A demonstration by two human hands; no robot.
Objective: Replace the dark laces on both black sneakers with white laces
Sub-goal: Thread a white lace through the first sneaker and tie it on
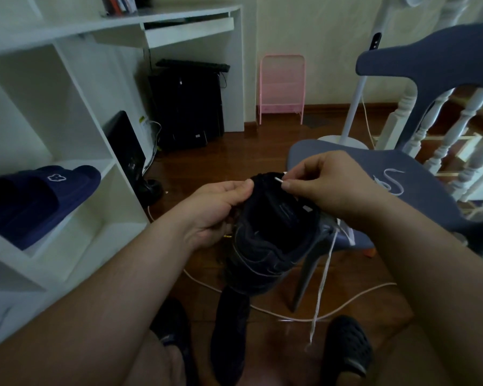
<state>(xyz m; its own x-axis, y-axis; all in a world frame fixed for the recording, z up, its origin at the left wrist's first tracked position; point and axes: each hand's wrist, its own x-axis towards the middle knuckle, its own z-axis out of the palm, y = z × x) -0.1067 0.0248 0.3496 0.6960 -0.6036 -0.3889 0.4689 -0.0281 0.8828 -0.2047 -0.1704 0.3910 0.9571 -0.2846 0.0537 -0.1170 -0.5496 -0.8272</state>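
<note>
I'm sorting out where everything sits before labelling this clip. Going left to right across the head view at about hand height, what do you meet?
navy slippers on the white shelf → left hand → black sneaker held between the hands → right hand pinching the white lace tip → spare white lace on the blue chair

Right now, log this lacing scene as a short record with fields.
held shoe: black fabric sneaker, raised above the floor
left hand: grips the sneaker's left side
right hand: pinches the tip of the white flat lace at the sneaker's upper edge
lace tail: hangs down toward the floor
spare white lace: lies on the blue-grey plastic chair
second black sneaker: on the floor below
</note>
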